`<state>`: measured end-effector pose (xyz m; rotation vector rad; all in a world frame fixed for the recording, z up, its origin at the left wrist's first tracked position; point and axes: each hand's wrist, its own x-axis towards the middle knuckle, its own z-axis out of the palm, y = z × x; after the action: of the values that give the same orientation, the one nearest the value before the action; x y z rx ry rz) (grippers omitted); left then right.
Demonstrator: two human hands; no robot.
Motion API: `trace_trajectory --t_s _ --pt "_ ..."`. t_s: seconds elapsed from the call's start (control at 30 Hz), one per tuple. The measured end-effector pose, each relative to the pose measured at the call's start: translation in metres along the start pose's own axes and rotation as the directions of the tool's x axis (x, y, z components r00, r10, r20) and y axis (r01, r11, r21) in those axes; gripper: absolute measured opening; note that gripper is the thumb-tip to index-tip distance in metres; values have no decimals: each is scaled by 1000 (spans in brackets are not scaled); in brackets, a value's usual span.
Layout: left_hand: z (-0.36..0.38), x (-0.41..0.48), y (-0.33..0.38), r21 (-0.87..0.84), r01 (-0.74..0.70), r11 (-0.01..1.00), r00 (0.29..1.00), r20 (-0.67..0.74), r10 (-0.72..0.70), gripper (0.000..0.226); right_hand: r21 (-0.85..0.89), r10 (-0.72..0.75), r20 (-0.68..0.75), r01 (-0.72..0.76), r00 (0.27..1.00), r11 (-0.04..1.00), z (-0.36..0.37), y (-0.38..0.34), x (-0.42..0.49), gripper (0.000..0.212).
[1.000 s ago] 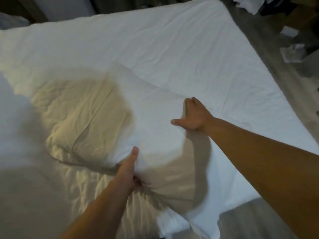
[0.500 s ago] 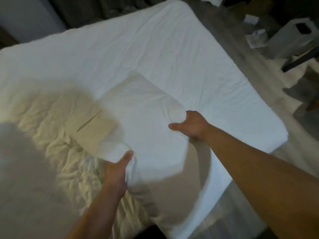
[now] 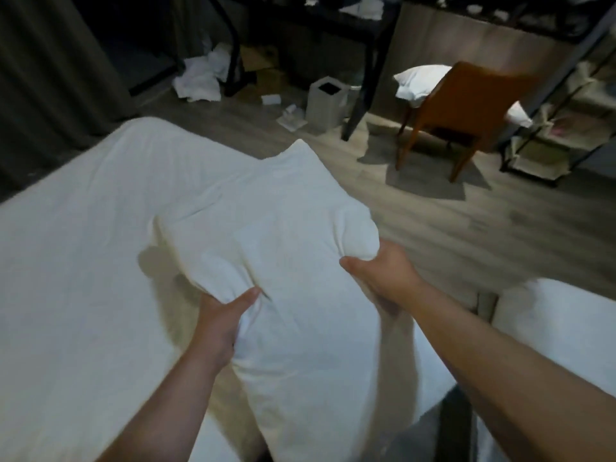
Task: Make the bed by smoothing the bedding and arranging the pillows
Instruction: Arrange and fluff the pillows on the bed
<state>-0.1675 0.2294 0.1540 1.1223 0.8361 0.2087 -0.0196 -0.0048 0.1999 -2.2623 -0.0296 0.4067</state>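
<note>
- pillow (image 3: 283, 261): white, held up in front of the person between both hands, off the sheet. its far corner points out toward the floor (image 3: 466, 221); its near end hangs down toward the person.
- left hand (image 3: 220, 321): clamped on the pillow's left edge. thumb lies on the top face and digs a crease into the fabric; the fingers go underneath and are hidden.
- right hand (image 3: 383, 278): clamped on the pillow's right edge. thumb presses in from the side, fingers curl below, and the filling bulges into a rounded lump just above the hand.
- bed (image 3: 83, 261): white sheet, lightly wrinkled, fills the left of the view. the pillow hangs over its right side, and a shadow falls on the sheet beside the pillow's left edge.
- more white bedding (image 3: 560, 321) at lower right, past the right forearm; cannot tell what it belongs to.
- room beyond the bed: orange-brown chair (image 3: 466, 108) with a second white pillow (image 3: 420, 81) on its seat; square pale waste bin (image 3: 326, 98) near a dark table leg (image 3: 363, 78); crumpled white cloth (image 3: 200, 78) on the floor further left; dark curtain (image 3: 50, 61) at far left.
- view is dim and slightly blurred; small litter around the bin is not legible.
</note>
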Motion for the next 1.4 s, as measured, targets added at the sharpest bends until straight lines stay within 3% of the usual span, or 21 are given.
trace_trajectory --t_s 0.1,0.2,0.53,0.63,0.7,1.0,1.23,1.4 --pt "41 -35 -12 98 -37 994 993 114 26 36 182 43 -96 -25 994 983 -51 46 -55 52" --pt "77 -73 -29 185 -84 979 968 248 36 42 315 122 -209 -51 970 948 -89 92 -116 45" --pt "204 -174 -89 363 -168 916 793 602 -93 49 354 347 -511 -175 786 919 -199 193 -272 31" --pt "240 -196 -106 381 -194 904 726 676 -129 56 374 421 -584 -231 694 898 -221 210 -302 28" --pt "264 -208 -116 387 -211 897 662 732 -160 48 429 473 -626 -234 620 873 -229 220 -319 35" --pt "336 -261 -152 381 -349 856 264 917 -300 54 639 689 -678 -255 257 725 -211 265 -400 56" --pt "339 -340 -200 428 -412 804 0 883 -470 46 753 769 -637 -240 -39 612 -168 276 -505 45" --pt "313 -411 -245 411 -526 744 -164 810 -563 41 813 778 -581 -125 -239 568 -114 282 -593 27"
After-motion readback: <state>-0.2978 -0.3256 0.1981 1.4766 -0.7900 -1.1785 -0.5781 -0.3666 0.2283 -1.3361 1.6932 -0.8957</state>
